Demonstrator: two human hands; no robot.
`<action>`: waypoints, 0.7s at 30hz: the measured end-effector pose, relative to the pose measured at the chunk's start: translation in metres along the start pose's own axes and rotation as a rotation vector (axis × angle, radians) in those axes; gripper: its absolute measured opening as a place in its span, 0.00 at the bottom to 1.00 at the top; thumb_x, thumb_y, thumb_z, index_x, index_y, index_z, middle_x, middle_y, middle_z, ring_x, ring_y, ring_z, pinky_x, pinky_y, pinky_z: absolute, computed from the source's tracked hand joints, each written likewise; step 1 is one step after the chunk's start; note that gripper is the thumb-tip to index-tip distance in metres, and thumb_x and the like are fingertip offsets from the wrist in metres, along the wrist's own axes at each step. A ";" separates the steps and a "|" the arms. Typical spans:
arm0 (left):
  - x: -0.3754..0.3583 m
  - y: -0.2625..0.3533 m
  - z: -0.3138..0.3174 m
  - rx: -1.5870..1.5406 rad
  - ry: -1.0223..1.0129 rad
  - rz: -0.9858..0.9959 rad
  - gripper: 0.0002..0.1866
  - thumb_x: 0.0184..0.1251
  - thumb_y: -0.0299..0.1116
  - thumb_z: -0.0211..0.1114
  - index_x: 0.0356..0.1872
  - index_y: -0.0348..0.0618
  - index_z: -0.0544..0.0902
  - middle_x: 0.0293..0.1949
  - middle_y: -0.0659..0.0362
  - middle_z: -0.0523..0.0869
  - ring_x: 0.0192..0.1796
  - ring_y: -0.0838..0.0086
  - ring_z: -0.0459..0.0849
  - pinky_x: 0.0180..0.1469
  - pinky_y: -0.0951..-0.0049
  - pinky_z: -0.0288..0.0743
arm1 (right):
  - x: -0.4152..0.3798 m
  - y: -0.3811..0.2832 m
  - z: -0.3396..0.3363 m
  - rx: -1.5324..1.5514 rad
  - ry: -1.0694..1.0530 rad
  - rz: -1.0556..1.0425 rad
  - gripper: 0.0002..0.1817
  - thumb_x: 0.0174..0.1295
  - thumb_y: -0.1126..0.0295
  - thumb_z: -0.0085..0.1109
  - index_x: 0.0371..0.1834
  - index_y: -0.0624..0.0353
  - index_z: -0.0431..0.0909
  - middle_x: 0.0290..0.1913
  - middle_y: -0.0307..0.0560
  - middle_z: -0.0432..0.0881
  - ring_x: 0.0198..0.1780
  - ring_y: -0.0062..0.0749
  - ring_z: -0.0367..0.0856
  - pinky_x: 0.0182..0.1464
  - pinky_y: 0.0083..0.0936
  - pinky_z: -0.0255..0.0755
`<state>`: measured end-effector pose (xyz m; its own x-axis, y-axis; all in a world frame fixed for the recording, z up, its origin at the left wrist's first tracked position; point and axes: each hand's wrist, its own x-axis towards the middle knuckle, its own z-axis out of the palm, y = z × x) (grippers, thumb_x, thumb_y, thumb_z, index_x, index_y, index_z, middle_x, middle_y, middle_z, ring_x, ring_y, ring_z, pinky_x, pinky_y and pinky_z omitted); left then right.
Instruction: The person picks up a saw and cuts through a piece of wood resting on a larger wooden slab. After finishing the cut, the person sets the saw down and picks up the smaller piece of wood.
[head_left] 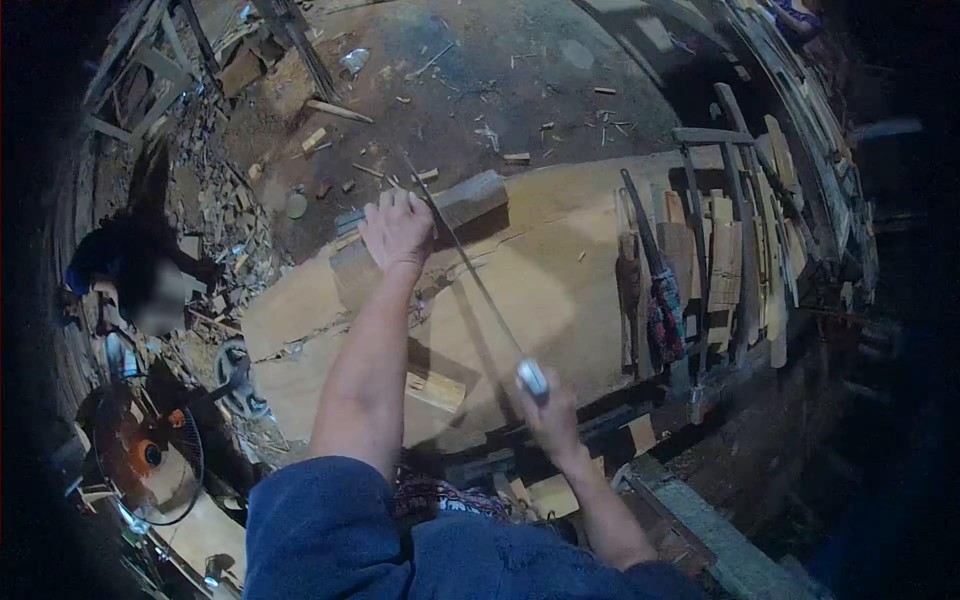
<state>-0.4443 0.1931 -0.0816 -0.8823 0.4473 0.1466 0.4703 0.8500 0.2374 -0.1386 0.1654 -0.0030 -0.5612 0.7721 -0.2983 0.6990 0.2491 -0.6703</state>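
Note:
My right hand [550, 415] is wrapped around the pale handle of a handsaw [487, 293]. Its long thin blade shows edge-on and slants up and away to the left, across a wooden block [472, 202]. On that block, just left of the blade, my left hand [398, 228] presses down with curled fingers. The block lies on a large worn wooden board [540, 300]. Beneath my left wrist is another piece of wood [355, 275], partly covered by the arm. Whether the teeth are in the wood I cannot make out.
A small wood offcut [436, 390] lies on the board near me. Wooden strips [725, 260] and a cloth-wrapped tool [664, 305] stand along the right side. At the lower left is a fan [150, 455]; a person [150, 270] sits beyond it. Chips litter the ground.

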 end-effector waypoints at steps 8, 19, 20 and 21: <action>-0.004 -0.007 -0.001 0.037 0.056 0.131 0.11 0.69 0.43 0.54 0.36 0.52 0.82 0.38 0.58 0.81 0.43 0.58 0.79 0.40 0.55 0.74 | 0.081 -0.043 0.042 0.106 0.025 -0.031 0.17 0.66 0.57 0.59 0.48 0.57 0.75 0.35 0.65 0.83 0.38 0.64 0.83 0.37 0.51 0.75; 0.010 0.003 -0.001 -0.031 -0.035 0.156 0.13 0.70 0.46 0.54 0.41 0.54 0.84 0.39 0.56 0.81 0.44 0.56 0.79 0.45 0.53 0.71 | 0.100 -0.035 0.040 0.106 0.081 -0.083 0.14 0.64 0.61 0.62 0.45 0.56 0.72 0.31 0.65 0.82 0.36 0.66 0.81 0.35 0.53 0.72; 0.009 0.005 -0.001 -0.028 -0.015 0.128 0.14 0.70 0.47 0.53 0.38 0.53 0.85 0.39 0.55 0.82 0.43 0.55 0.79 0.45 0.52 0.72 | 0.099 -0.036 0.040 0.100 0.076 -0.080 0.14 0.64 0.61 0.62 0.45 0.56 0.72 0.31 0.65 0.82 0.36 0.66 0.81 0.35 0.53 0.72; 0.008 0.006 0.000 -0.024 0.005 0.100 0.16 0.70 0.47 0.53 0.35 0.52 0.85 0.39 0.55 0.82 0.43 0.54 0.80 0.46 0.52 0.72 | 0.098 -0.037 0.042 0.102 0.080 -0.071 0.14 0.64 0.61 0.62 0.45 0.57 0.72 0.31 0.65 0.82 0.36 0.66 0.81 0.35 0.53 0.72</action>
<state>-0.4482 0.2019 -0.0785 -0.8311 0.5277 0.1753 0.5560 0.7944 0.2444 -0.2383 0.2078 -0.0356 -0.5678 0.7997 -0.1952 0.6078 0.2474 -0.7545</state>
